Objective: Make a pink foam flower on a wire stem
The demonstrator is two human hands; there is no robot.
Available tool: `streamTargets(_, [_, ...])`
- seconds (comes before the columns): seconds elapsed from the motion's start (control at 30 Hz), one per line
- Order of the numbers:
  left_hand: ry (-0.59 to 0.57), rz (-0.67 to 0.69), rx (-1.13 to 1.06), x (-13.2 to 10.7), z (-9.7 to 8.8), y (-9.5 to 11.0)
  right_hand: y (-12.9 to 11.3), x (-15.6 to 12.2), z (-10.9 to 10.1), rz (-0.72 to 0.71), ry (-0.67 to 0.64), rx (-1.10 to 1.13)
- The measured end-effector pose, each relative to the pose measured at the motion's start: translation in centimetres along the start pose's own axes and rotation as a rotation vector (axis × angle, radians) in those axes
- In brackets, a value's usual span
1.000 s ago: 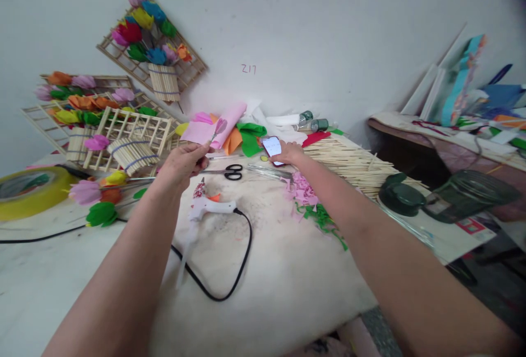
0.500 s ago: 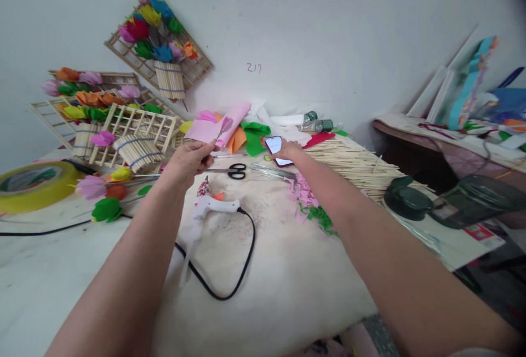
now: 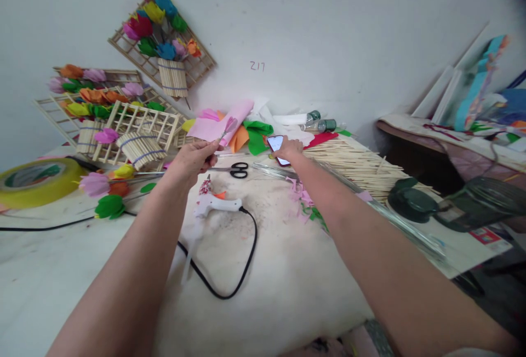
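Observation:
My left hand is closed in a pinch on a thin stem with a small pinkish, looped tip, held up before the pink paper sheet. Over the right side of a lit phone lies my right hand, thumb across the screen and fingers apart; whether it grips the phone is hard to see. Black-handled scissors rest between the hands. Nearer to me is a white hot glue gun with a clear glue stick in its back.
Paper tulips on wooden lattices stand at the left, behind yellow tape. Thin wooden sticks, clear-wrapped rods and a dark-lidded jar lie right. Shredded paper is under my right forearm. A black cord loops in front.
The view has shifted slightly, so most things sit a little further right. My right forearm lies lower across the shredded paper, showing more of the clear-wrapped rods. Both hands stay about where they were.

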State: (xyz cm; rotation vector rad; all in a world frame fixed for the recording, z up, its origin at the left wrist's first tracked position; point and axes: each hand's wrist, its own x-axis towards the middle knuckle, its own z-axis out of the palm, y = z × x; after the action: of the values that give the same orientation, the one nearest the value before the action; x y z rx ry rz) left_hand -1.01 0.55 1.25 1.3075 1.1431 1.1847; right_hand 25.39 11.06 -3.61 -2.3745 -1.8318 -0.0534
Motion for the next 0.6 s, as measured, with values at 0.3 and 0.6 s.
streamTargets(0.3, [0.002,-0.01,0.007,0.2,-0.3,-0.2,-0.1,0.2,-1.6,-0.016,-0.143,-0.039])
streamTargets(0.6, [0.042,0.059,-0.019,-0.1,-0.3,0.2,-1.0,-0.6,-6.5,-0.182,0.082,0.142])
